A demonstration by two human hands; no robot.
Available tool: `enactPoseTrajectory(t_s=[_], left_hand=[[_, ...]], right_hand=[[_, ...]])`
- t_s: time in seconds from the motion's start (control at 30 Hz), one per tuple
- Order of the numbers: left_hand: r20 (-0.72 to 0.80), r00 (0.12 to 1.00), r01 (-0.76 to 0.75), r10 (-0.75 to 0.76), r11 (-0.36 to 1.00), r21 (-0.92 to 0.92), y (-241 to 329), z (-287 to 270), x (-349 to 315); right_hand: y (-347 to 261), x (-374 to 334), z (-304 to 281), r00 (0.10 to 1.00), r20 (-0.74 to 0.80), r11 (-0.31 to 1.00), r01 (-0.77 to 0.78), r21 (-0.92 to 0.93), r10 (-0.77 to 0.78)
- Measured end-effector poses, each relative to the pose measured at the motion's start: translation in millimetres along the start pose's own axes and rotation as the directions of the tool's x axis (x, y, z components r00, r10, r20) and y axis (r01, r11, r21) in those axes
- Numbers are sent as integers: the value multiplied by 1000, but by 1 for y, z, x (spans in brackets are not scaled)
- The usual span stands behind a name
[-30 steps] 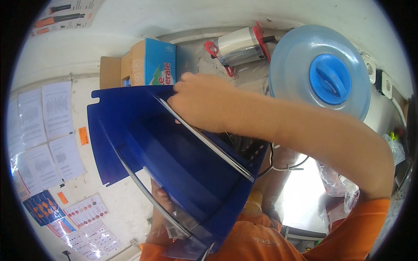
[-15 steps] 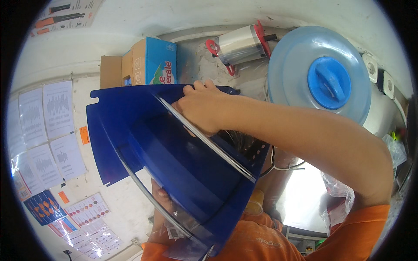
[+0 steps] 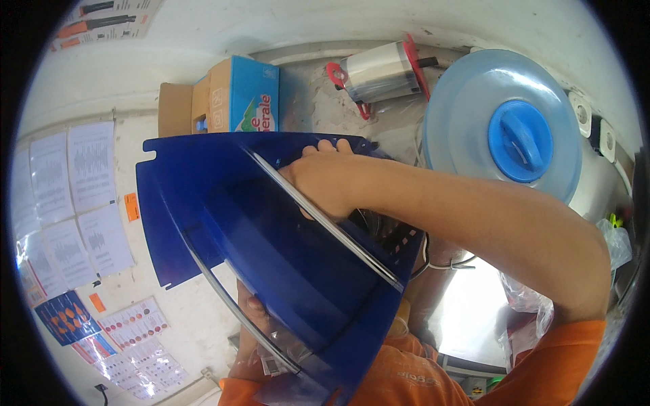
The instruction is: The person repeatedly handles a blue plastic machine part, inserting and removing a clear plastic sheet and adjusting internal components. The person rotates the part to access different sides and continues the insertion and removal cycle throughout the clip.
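A large dark blue curved plastic panel [image 3: 271, 250] with two chrome strips fills the middle of the view, tilted in front of me. My right hand [image 3: 321, 179] is closed on its upper part beside the upper chrome strip [image 3: 325, 220]; the fingertips are partly hidden. Along the lower left side, my left hand [image 3: 254, 311] grips the panel from underneath, with the thumb showing and most fingers hidden. Near it, behind the lower chrome strip [image 3: 233, 308], is a clear plastic packet [image 3: 288, 348] with a small label.
Against the wall stand an open blue and brown carton [image 3: 254, 98], a metal cylinder with red ends [image 3: 379, 71] and a big translucent blue container [image 3: 460, 101] with a blue lid. Wall sockets [image 3: 580, 114] are at the right; papers [image 3: 91, 162] hang at the left. A cable [image 3: 426, 260] runs below my right arm.
The panel and my right hand appear slightly lower and farther right, along with the background objects. Both hands keep their hold on the panel.
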State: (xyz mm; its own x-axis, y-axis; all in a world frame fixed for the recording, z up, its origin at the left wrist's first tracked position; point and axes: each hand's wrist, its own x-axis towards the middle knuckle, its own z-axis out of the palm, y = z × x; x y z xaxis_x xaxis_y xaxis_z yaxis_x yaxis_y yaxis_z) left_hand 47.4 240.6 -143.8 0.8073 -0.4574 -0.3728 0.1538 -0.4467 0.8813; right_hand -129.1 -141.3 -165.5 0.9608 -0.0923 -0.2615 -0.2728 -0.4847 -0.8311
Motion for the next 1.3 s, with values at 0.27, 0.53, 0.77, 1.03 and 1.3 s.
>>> enactPoseTrajectory(t_s=[0.27,0.53,0.77,1.03,1.3], left_hand=[[105,994,-71,30,909,410,56,98,-22],[111,991,-115,74,895,432,49,86,-29],[163,978,-187,133,904,384,43,98,-39],[277,955,-235,107,841,486,55,87,-38],[4,991,134,-135,985,107,28,59,-23]], right_hand=[[5,10,-9,999,25,999,21,31,-22],[15,-9,-20,981,-5,980,193,-51,-194],[1,-28,-64,827,556,991,10,136,-85],[10,-39,-51,757,652,947,-168,274,-54],[14,-40,-28,801,589,993,76,87,-113]])
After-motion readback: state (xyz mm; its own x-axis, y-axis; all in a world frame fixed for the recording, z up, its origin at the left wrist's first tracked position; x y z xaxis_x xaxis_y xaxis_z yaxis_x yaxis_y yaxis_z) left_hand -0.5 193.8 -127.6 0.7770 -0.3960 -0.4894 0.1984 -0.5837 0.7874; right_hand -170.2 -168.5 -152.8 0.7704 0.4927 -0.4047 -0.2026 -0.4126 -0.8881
